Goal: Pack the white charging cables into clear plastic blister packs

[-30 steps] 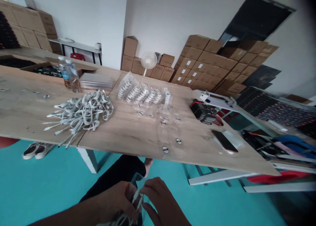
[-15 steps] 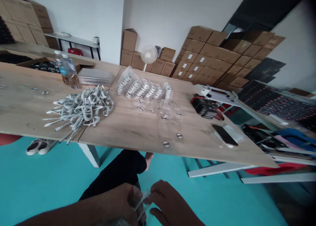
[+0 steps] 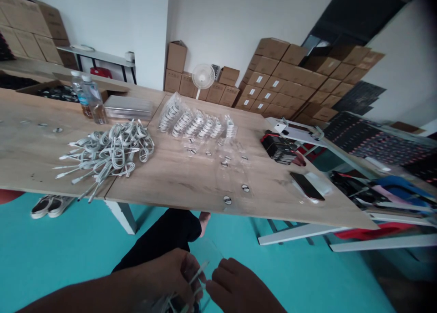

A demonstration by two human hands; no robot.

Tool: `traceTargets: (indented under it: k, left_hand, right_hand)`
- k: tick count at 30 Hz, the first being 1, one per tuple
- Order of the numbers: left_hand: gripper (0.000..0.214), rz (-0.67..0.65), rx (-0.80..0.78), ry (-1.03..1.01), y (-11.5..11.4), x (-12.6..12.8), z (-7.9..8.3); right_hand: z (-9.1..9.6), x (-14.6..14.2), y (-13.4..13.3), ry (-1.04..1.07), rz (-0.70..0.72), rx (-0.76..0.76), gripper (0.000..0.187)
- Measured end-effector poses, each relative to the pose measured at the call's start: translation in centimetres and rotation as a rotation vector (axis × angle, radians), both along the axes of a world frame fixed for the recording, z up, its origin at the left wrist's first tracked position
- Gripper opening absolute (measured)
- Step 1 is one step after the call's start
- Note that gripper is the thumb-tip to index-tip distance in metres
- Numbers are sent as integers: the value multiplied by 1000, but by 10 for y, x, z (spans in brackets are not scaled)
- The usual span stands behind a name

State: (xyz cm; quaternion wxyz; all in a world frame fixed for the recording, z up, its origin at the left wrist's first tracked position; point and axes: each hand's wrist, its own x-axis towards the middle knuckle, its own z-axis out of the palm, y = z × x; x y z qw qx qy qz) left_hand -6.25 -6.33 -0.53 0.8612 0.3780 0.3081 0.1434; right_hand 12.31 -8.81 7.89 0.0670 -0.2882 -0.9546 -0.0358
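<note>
- Wooden table [image 3: 164,178] is seen across the room, and on it a loose pile of white cables [image 3: 114,150] is laid close to the front edge.
- Behind the pile, a stack of silver flat pieces [image 3: 128,107] and two bottles [image 3: 97,107] are placed.
- To the right of the pile, clear bags of coiled cables [image 3: 194,122] are lined up; flat clear sleeves with round labels [image 3: 227,200] are spread farther right.
- Well to the right of the pile, a black phone [image 3: 307,186] is laid.
- Far behind the pile, toward the right, brown cartons [image 3: 273,80] are stacked.
- Nearer than the pile and right of it, a white cable [image 3: 198,273] is held in the left hand [image 3: 179,274], with fingers bent around it (its slim end is seen between them).
- At the same side of the pile, the right hand [image 3: 239,288] is seen with curled fingers, near clear film [image 3: 210,249]; whether this film is gripped cannot be told.
</note>
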Motion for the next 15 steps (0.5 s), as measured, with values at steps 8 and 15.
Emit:
traceTargets:
  k: [8, 15]
  left_hand:
    - [19, -16, 234, 79, 18, -1, 13]
    - [31, 451, 947, 445, 32, 5, 16]
  right_hand:
    - [6, 8, 8, -60, 13, 101, 20]
    - [-34, -6, 28, 791, -964, -1056, 28]
